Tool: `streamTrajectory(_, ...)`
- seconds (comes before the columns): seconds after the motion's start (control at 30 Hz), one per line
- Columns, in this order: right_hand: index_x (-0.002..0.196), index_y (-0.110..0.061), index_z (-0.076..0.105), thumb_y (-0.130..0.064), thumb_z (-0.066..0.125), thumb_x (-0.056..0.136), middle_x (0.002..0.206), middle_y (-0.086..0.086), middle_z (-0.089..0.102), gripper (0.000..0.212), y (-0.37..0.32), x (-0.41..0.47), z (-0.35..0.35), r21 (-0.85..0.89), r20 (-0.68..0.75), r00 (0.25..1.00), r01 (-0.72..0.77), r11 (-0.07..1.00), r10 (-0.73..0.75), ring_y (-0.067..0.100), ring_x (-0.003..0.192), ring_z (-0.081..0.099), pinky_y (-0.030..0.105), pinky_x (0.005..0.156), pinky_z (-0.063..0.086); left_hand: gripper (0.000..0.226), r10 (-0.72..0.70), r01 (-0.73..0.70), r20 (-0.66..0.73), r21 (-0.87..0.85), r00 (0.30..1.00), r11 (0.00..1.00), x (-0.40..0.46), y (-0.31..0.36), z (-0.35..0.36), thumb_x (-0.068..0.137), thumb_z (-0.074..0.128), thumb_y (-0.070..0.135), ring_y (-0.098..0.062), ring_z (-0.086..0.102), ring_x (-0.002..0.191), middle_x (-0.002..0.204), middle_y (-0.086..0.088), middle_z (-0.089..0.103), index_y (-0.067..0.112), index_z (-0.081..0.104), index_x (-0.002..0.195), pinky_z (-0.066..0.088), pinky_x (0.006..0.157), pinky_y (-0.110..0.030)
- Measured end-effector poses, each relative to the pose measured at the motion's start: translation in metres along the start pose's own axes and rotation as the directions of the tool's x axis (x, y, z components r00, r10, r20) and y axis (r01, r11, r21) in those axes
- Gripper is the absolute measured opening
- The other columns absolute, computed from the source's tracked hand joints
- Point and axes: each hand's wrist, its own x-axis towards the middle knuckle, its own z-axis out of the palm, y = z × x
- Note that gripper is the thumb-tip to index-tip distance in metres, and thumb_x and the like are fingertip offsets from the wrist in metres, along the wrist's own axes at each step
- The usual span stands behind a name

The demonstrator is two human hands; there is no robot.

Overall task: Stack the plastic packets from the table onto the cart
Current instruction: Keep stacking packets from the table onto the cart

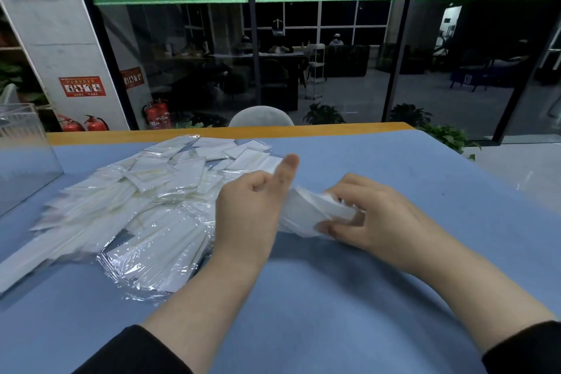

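From the head camera I see both forearms reaching forward over the blue tabletop (379,282), black sleeves at the wrists. My left hand (252,215) stands on edge, thumb pointing up, fingers curled against one end of a small bundle of packets (309,212). My right hand (373,215) lies palm down, its grip pinching the bundle's other end. The bundle sits between the hands; a loose pile of plastic packets (136,200) spreads just left.
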Motion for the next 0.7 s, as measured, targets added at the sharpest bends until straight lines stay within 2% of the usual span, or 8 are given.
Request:
streamTrajectory(0.07, 0.111, -0.043, 0.058, -0.049, 0.074, 0.084, 0.108, -0.024, 0.048, 0.032, 0.001, 0.002, 0.005, -0.025, 0.02, 0.999, -0.045, 0.999, 0.045, 0.0, 0.093, 0.054, 0.021, 0.074, 0.043, 0.063, -0.043, 0.043, 0.019, 0.003, 0.999, 0.999, 0.001, -0.004, 0.004, 0.087, 0.067, 0.057, -0.014, 0.032, 0.057, 0.055, -0.003, 0.037, 0.004, 0.048, 0.059, 0.028, 0.057, -0.033)
streamTrajectory(0.13, 0.128, -0.055, 0.046, -0.053, 0.075, 0.082, 0.113, -0.031, 0.042, 0.055, -0.002, 0.004, 0.01, 0.02, -0.026, 0.997, -0.073, 0.997, 0.074, -0.007, 0.1, 0.05, 0.016, 0.078, 0.042, 0.039, -0.037, 0.037, -0.019, 0.021, 0.999, 0.999, 0.004, -0.009, 0.008, 0.094, 0.067, 0.039, -0.009, 0.044, 0.056, 0.056, 0.007, 0.053, 0.01, 0.064, 0.069, 0.036, 0.056, -0.025)
streamTrajectory(0.23, 0.132, -0.058, 0.034, -0.057, 0.078, 0.075, 0.112, -0.027, 0.042, 0.072, -0.005, 0.007, 0.017, 0.07, -0.138, 0.986, -0.082, 0.994, 0.091, -0.005, 0.099, 0.049, 0.027, 0.082, 0.047, 0.018, -0.083, 0.081, -0.09, -0.026, 0.992, 0.996, 0.008, -0.014, 0.009, 0.1, 0.058, 0.026, -0.005, 0.061, 0.079, 0.083, 0.011, 0.071, 0.023, 0.069, 0.085, 0.043, 0.066, -0.015)
streamTrajectory(0.33, 0.127, -0.054, 0.038, -0.064, 0.077, 0.072, 0.11, -0.026, 0.044, 0.068, -0.007, 0.009, 0.02, 0.05, -0.197, 0.975, -0.1, 0.994, 0.108, 0.0, 0.093, 0.051, 0.033, 0.08, 0.05, 0.037, -0.199, 0.19, -0.053, -0.133, 0.979, 0.973, 0.008, -0.011, 0.008, 0.101, 0.049, 0.049, 0.002, 0.063, 0.083, 0.087, 0.011, 0.073, 0.024, 0.071, 0.087, 0.046, 0.071, -0.029)
streamTrajectory(0.43, 0.116, -0.042, 0.054, -0.074, 0.068, 0.071, 0.105, -0.024, 0.049, 0.057, -0.01, 0.01, 0.023, -0.058, -0.197, 0.972, -0.138, 0.989, 0.125, 0.001, 0.085, 0.05, 0.035, 0.078, 0.048, 0.068, -0.155, 0.157, 0.088, -0.021, 0.984, 0.987, 0.005, -0.008, 0.008, 0.08, 0.047, 0.085, 0.004, 0.057, 0.069, 0.077, 0.012, 0.069, 0.021, 0.072, 0.084, 0.046, 0.067, -0.024)
streamTrajectory(0.5, 0.113, -0.041, 0.056, -0.08, 0.063, 0.069, 0.101, -0.021, 0.052, 0.06, -0.012, 0.01, 0.023, -0.118, -0.211, 0.967, -0.172, 0.978, 0.145, 0.003, 0.085, 0.051, 0.032, 0.074, 0.044, 0.049, -0.167, 0.166, 0.113, 0.014, 0.98, 0.986, 0.005, -0.01, 0.01, 0.082, 0.063, 0.069, 0.001, 0.051, 0.06, 0.064, 0.015, 0.06, 0.021, 0.069, 0.078, 0.037, 0.058, -0.016)
streamTrajectory(0.6, 0.12, -0.043, 0.05, -0.082, 0.064, 0.067, 0.103, -0.019, 0.053, 0.068, -0.013, 0.009, 0.019, -0.106, -0.236, 0.957, -0.199, 0.974, 0.17, 0.007, 0.088, 0.055, 0.033, 0.073, 0.045, 0.016, -0.176, 0.175, 0.027, 0.038, 0.984, 0.984, 0.012, -0.02, 0.009, 0.092, 0.068, 0.032, -0.008, 0.058, 0.072, 0.077, 0.01, 0.07, 0.02, 0.071, 0.081, 0.043, 0.063, -0.02)
streamTrajectory(0.7, 0.118, -0.044, 0.047, -0.08, 0.067, 0.068, 0.104, -0.019, 0.052, 0.065, -0.005, 0.006, 0.015, -0.085, -0.207, 0.961, -0.205, 0.975, 0.184, 0.006, 0.086, 0.053, 0.033, 0.074, 0.048, 0.018, -0.209, 0.209, -0.025, 0.002, 0.978, 0.978, 0.016, -0.023, 0.006, 0.095, 0.062, 0.023, -0.011, 0.063, 0.079, 0.082, 0.008, 0.074, 0.019, 0.072, 0.081, 0.046, 0.069, -0.023)
